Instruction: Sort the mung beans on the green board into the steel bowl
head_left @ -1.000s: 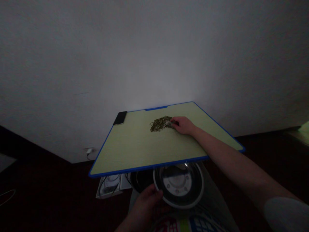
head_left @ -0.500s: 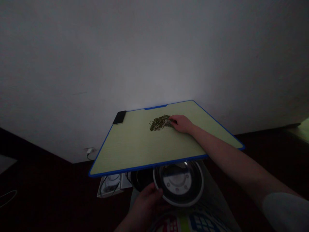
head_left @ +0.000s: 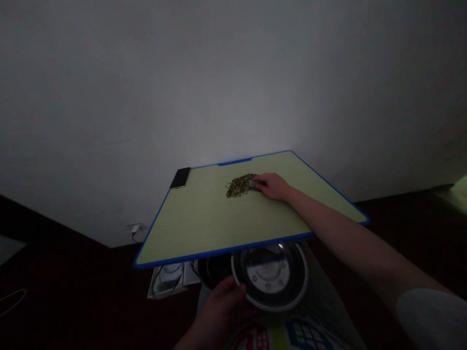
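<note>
A loose, flat pile of small greenish-brown grains (head_left: 239,185), perhaps beans or seeds, lies on the pale green tabletop (head_left: 204,218). My right hand (head_left: 272,185) rests at the pile's right end, fingers curled and pinched together. A small greyish patch shows by the fingertips; what it is stays unclear. Below the table's near edge, my left hand (head_left: 226,299) grips the left rim of a shiny metal bowl (head_left: 272,282), thumb on top. The bowl sits over my lap, and several round marks show on its bottom.
A black phone-like slab (head_left: 180,178) lies at the table's far left corner. The blue-edged table stands against a grey wall (head_left: 233,82). Under it are a dark round container (head_left: 215,270) and a white box (head_left: 168,279) with cables. A plug (head_left: 135,228) sits in the wall socket.
My right hand has shifted very slightly at the pile's edge. My left hand and the bowl stay in place.
</note>
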`<state>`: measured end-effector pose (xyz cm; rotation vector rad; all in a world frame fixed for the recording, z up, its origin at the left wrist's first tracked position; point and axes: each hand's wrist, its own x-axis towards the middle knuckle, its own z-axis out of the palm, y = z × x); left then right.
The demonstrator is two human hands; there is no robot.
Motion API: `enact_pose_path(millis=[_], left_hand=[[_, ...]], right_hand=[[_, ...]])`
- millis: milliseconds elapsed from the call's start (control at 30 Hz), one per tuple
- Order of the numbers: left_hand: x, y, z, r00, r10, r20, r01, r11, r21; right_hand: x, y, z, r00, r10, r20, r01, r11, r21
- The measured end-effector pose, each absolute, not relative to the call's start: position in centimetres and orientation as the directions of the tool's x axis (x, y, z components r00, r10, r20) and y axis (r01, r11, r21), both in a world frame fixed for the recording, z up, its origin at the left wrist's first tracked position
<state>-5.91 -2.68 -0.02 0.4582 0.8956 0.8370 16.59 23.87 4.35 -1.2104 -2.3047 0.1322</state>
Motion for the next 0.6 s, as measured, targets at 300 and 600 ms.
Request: enact_pose_path(millis=[300, 600], left_hand=[[-5.92, -2.66, -0.42, 0.358, 0.799, -0.484, -0.459, 0.602, 0.654], [-5.85, -2.64, -0.35, 0.367, 0.795, -0.483, -0.47, 0.606, 0.642]], right_hand=[[16.87, 23.91, 4.26, -0.472, 0.785, 0.401, 0.702, 0.61, -0.369], [16.81, 23.74, 4.55, -0.487, 0.78, 0.392, 0.666, 0.622, -0.411]])
